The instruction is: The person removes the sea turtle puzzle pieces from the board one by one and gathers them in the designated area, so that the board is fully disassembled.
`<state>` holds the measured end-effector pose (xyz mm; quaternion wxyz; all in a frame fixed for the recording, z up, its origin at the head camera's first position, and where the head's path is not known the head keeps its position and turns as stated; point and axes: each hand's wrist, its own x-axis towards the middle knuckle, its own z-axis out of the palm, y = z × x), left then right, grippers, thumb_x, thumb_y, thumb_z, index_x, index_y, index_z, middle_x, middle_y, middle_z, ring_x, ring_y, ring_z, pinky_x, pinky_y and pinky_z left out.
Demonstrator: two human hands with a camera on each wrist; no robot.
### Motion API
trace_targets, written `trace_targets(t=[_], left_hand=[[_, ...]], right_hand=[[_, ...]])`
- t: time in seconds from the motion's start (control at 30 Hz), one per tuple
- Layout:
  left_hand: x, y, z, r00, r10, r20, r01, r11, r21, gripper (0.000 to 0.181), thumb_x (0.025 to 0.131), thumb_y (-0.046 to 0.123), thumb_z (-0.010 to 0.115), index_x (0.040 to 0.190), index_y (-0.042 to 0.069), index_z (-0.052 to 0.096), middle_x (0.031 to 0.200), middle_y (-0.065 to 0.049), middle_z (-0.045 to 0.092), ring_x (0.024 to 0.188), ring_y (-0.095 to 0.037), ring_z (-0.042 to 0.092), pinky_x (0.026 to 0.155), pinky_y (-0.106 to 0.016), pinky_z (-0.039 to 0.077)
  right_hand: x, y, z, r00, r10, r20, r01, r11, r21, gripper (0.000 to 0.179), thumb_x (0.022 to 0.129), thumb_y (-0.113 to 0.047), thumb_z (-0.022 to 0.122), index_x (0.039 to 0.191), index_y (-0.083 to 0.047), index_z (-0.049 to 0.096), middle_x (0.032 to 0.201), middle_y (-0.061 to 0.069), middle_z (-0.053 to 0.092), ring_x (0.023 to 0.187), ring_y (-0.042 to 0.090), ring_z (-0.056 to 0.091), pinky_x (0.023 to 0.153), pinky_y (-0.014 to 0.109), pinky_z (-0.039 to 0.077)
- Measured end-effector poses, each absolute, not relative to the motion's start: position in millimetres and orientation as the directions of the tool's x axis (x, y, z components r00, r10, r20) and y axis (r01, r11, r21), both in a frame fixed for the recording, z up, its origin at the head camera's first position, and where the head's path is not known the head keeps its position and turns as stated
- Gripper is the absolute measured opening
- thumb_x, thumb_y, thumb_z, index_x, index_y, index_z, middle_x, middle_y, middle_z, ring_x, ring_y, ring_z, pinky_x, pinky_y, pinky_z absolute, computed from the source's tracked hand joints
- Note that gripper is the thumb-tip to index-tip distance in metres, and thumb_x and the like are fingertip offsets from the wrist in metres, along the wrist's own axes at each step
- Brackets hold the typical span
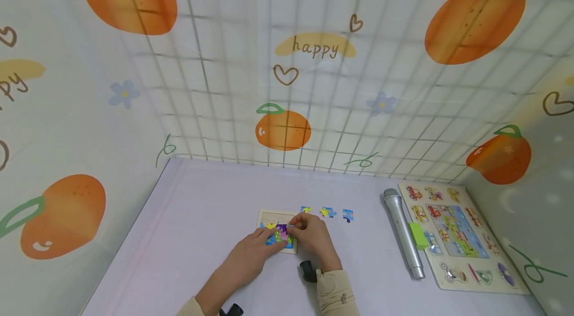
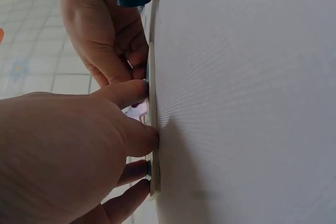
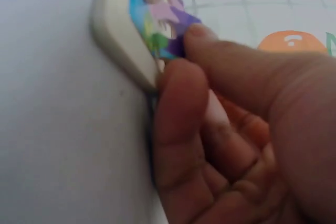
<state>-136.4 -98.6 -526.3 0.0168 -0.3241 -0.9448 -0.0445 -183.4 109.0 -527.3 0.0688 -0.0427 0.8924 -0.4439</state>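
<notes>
A small wooden jigsaw tray (image 1: 269, 216) lies on the table in the head view, partly filled with colourful pieces. My left hand (image 1: 245, 257) rests on it from the left, its spread fingers touching the pieces and the near edge. At the tray's right side, my right hand (image 1: 314, 237) pinches a purple puzzle piece (image 3: 182, 23) between thumb and index finger. That piece is tilted over the tray's corner in the right wrist view. In the left wrist view the tray's edge (image 2: 153, 108) is seen side-on, and the fingers hide much of the picture.
Three loose puzzle pieces, the middle one (image 1: 328, 212) among them, lie beyond the right hand. Further right are a silver microphone (image 1: 403, 231), a green block (image 1: 418, 236) and a wooden picture-puzzle board (image 1: 448, 282). A patterned curtain (image 1: 233, 121) stands behind the table.
</notes>
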Motion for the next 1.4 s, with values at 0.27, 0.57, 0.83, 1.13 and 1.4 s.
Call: trace_targets(t=[0.27,0.57,0.83,1.13,1.4], left_hand=[[-137.0,-97.4,-527.0,-0.8,0.6,0.026,0.6,0.797,0.073,0.054,0.099,0.004,0.06,0.142,0.038,0.06,0.146,-0.006,0.056,0.135,-0.025,0.053,0.106,-0.04,0.054],[-136.2,-96.7,-525.3,-0.807,0.591,0.014,0.589,0.802,0.099,0.055,0.099,0.003,0.06,0.142,0.038,0.06,0.147,-0.006,0.055,0.136,-0.025,0.052,0.108,-0.042,0.053],[-136.1,-97.0,-527.5,-0.806,0.591,0.033,0.591,0.8,0.098,0.055,0.098,0.002,0.061,0.141,0.037,0.061,0.145,-0.006,0.056,0.135,-0.025,0.053,0.106,-0.042,0.054],[-137.0,-97.6,-527.1,-0.806,0.59,0.038,0.591,0.8,0.104,0.055,0.098,0.003,0.061,0.141,0.037,0.062,0.146,-0.006,0.056,0.136,-0.025,0.053,0.109,-0.041,0.052],[-136.1,-97.1,-526.9,-0.813,0.582,0.029,0.58,0.805,0.125,0.055,0.098,0.004,0.061,0.142,0.037,0.06,0.147,-0.006,0.055,0.137,-0.026,0.052,0.109,-0.043,0.051]], right_hand=[[-182.9,101.1,-530.2,-0.996,-0.033,-0.077,0.038,0.634,-0.772,0.008,0.092,-0.026,0.076,0.092,-0.017,0.078,0.08,-0.002,0.072,0.071,0.011,0.059,0.06,0.026,0.048],[-181.0,97.5,-526.3,-0.993,0.047,-0.106,0.111,0.631,-0.768,0.01,0.094,-0.025,0.075,0.093,-0.017,0.08,0.08,-0.002,0.071,0.071,0.013,0.057,0.06,0.026,0.047],[-182.4,101.1,-525.1,-0.988,0.071,-0.14,0.154,0.624,-0.766,0.011,0.094,-0.024,0.074,0.092,-0.014,0.078,0.078,-0.002,0.069,0.068,0.012,0.059,0.058,0.024,0.047],[-182.8,110.8,-520.9,-0.976,0.14,-0.167,0.218,0.602,-0.768,0.017,0.09,-0.024,0.079,0.088,-0.008,0.073,0.072,0.0,0.067,0.061,0.011,0.058,0.054,0.024,0.046],[-184.5,116.9,-521.1,-0.977,0.152,-0.153,0.214,0.618,-0.756,0.018,0.089,-0.025,0.08,0.086,-0.009,0.074,0.071,-0.001,0.066,0.06,0.011,0.058,0.054,0.024,0.047]])
